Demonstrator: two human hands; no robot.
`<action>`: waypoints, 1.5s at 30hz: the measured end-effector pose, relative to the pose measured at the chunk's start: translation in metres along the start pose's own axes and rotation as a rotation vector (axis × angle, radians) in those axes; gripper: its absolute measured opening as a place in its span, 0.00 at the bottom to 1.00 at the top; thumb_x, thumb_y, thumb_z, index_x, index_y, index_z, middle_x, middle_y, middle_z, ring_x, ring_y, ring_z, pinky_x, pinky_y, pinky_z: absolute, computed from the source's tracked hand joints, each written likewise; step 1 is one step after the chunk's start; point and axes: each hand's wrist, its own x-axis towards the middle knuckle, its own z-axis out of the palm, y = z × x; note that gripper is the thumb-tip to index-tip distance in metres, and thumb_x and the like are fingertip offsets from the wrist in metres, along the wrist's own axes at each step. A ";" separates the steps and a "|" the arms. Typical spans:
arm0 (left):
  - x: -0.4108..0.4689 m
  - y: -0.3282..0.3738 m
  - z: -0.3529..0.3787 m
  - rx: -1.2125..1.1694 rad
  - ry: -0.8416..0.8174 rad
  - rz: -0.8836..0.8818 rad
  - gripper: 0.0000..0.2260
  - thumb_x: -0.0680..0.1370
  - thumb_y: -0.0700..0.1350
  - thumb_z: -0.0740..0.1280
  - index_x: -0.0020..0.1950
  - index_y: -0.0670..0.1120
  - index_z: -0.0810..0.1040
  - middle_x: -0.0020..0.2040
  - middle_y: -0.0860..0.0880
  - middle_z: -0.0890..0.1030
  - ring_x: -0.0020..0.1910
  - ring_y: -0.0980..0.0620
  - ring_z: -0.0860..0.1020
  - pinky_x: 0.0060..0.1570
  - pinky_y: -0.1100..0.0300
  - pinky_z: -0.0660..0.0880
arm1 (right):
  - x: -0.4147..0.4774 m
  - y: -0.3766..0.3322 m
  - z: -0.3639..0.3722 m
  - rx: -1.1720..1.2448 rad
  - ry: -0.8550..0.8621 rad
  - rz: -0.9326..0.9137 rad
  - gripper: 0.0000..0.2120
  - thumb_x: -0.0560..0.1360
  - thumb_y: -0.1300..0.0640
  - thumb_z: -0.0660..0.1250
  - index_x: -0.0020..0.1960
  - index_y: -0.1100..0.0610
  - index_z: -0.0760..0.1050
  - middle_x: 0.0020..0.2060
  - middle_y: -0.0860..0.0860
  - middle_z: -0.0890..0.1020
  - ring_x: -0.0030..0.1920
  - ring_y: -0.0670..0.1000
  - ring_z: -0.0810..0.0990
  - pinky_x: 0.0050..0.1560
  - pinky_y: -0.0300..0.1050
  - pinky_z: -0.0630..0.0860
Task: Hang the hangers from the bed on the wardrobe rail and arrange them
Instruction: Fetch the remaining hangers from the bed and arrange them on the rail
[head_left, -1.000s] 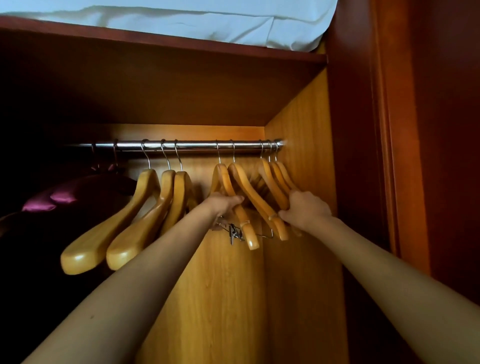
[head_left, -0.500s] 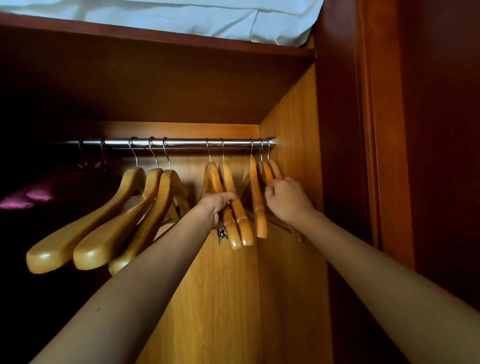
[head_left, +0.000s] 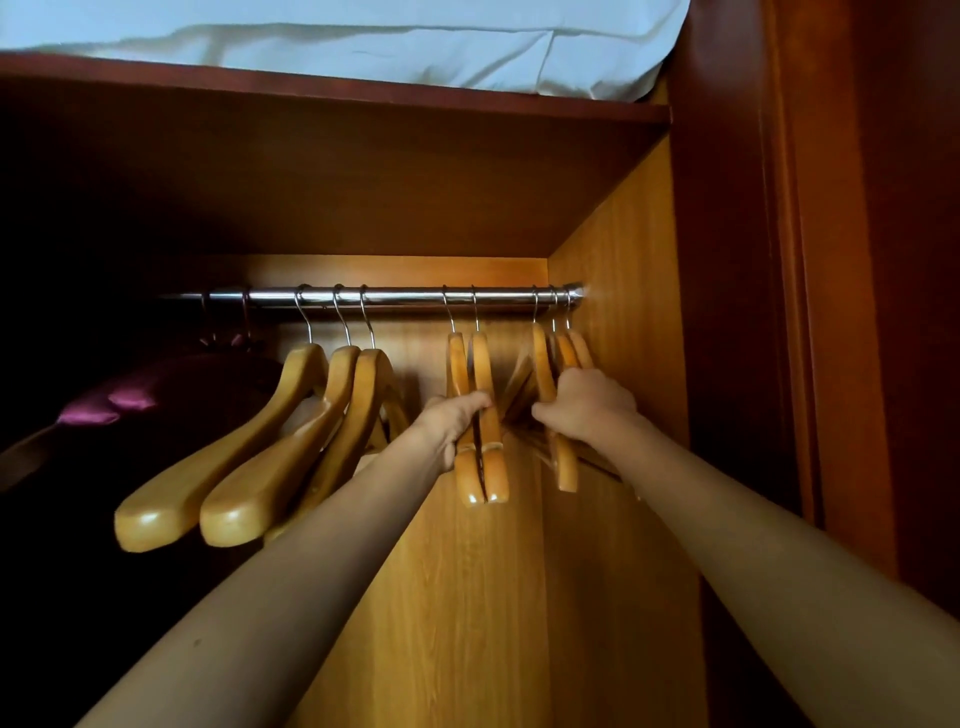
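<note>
Several wooden hangers hang by metal hooks from a chrome wardrobe rail (head_left: 405, 297). Three broad hangers (head_left: 249, 467) hang left of middle, swung out toward me. A pair of slimmer hangers (head_left: 480, 467) hangs at the middle, pressed flat together, and my left hand (head_left: 457, 421) is closed around them. Three more hangers (head_left: 563, 457) crowd the rail's right end by the side wall, and my right hand (head_left: 584, 405) grips them. Both forearms reach up from below.
A dark purple garment (head_left: 119, 410) hangs at the far left in shadow. The wardrobe's orange side wall (head_left: 623, 312) stands right behind the right-hand hangers. A shelf (head_left: 332, 88) above carries white bedding (head_left: 363, 41). A dark red door frame (head_left: 805, 312) is on the right.
The middle pair and the right group, splayed a second ago, have turned edge-on and hang straighter and closer together. Both hands stayed on them and shifted slightly.
</note>
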 end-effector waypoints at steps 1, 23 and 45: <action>0.001 -0.001 0.000 0.005 0.003 0.010 0.22 0.75 0.41 0.69 0.66 0.35 0.70 0.57 0.36 0.80 0.41 0.43 0.80 0.49 0.45 0.79 | -0.001 -0.003 0.005 -0.020 -0.023 0.004 0.14 0.76 0.49 0.63 0.35 0.54 0.70 0.33 0.50 0.75 0.34 0.49 0.75 0.32 0.41 0.70; 0.006 0.007 -0.037 0.001 0.090 -0.032 0.11 0.83 0.44 0.54 0.60 0.38 0.67 0.46 0.36 0.79 0.20 0.46 0.79 0.24 0.60 0.78 | 0.000 -0.034 0.034 0.159 0.077 0.086 0.13 0.76 0.58 0.63 0.33 0.54 0.68 0.29 0.49 0.73 0.27 0.47 0.72 0.24 0.38 0.62; 0.023 0.020 0.027 0.970 0.077 0.211 0.17 0.81 0.49 0.57 0.36 0.43 0.72 0.30 0.47 0.75 0.25 0.53 0.74 0.26 0.63 0.71 | -0.007 -0.018 0.025 0.108 0.022 0.002 0.15 0.78 0.49 0.60 0.34 0.52 0.68 0.31 0.48 0.74 0.30 0.47 0.71 0.28 0.40 0.64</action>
